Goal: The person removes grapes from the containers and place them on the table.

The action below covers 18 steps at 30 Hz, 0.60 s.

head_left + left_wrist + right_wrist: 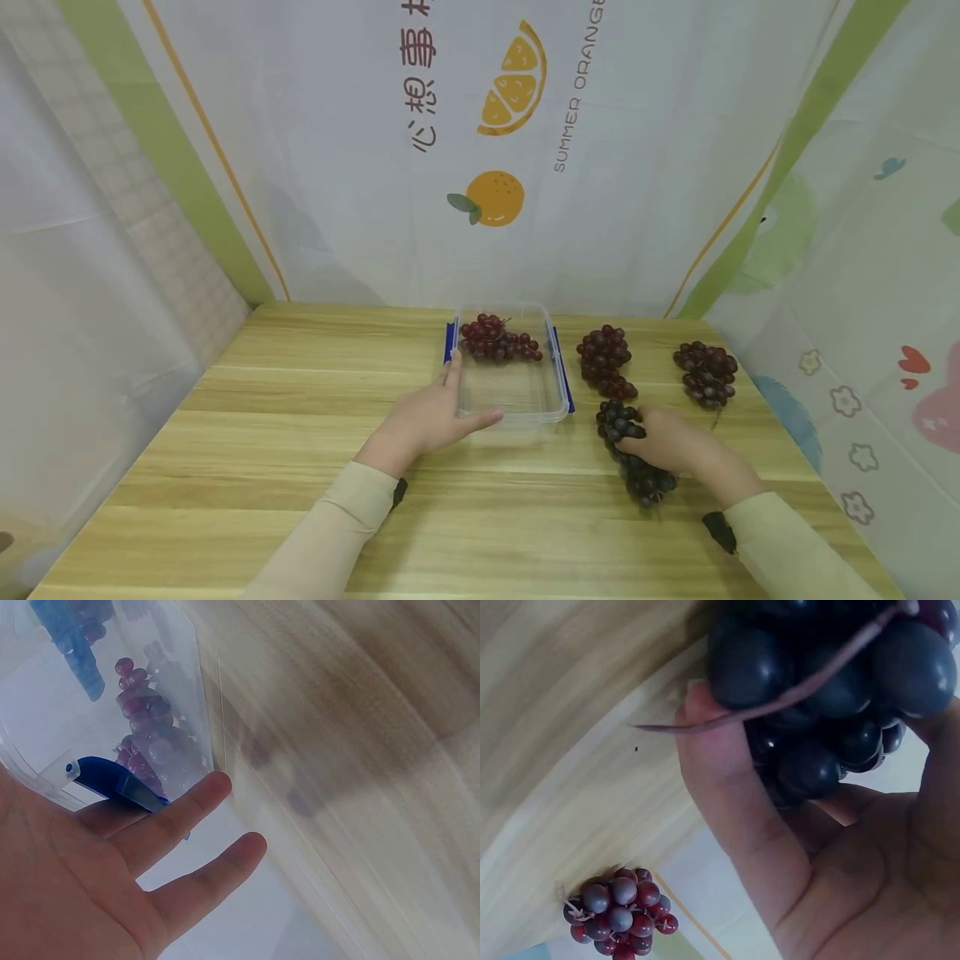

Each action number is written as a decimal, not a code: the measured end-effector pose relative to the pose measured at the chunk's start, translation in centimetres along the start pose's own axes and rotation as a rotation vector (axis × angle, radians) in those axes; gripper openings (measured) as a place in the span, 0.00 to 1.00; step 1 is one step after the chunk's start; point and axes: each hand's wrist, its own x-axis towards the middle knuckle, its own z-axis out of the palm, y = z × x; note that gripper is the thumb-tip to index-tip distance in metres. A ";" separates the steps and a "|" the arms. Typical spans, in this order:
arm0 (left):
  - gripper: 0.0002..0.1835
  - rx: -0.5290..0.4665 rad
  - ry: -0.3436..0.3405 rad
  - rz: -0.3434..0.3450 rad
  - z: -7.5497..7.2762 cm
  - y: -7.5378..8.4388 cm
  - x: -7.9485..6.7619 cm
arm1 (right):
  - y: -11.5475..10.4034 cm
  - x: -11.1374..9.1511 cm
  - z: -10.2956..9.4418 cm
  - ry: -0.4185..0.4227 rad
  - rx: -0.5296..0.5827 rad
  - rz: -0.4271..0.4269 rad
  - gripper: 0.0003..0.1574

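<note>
A clear plastic box [551, 417] with blue side clips [112, 780] stands at the back middle of the table, holding red grapes [498, 343] in its far half. My left hand [423, 421] rests at its near left corner, fingers fairly straight along the side and thumb over the front rim. To the right of the box, my right hand [671, 440] grips a bunch of black grapes [647, 482] around its middle. The right wrist view shows fingers curled around these grapes [810, 769], with a thin brown stem across them.
A dark red bunch of grapes [602, 358] lies between the box and my right hand, just beyond the black grapes. Another red bunch [705, 373] lies near the table's right edge. Printed curtains [360, 208] hang behind and on both sides of the wooden table [285, 442].
</note>
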 end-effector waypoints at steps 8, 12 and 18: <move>0.68 -0.011 0.025 0.010 0.2 -0.1 0.0 | -0.4 -0.2 0.1 -0.052 0.098 0.027 0.62; 0.67 -0.031 0.023 0.010 0.2 0.0 -0.1 | -0.7 -0.8 -0.2 -0.093 0.098 -0.003 0.61; 0.67 -0.014 0.016 0.003 0.1 0.1 -0.1 | -0.9 -1.8 -0.4 -0.109 0.023 -0.095 0.70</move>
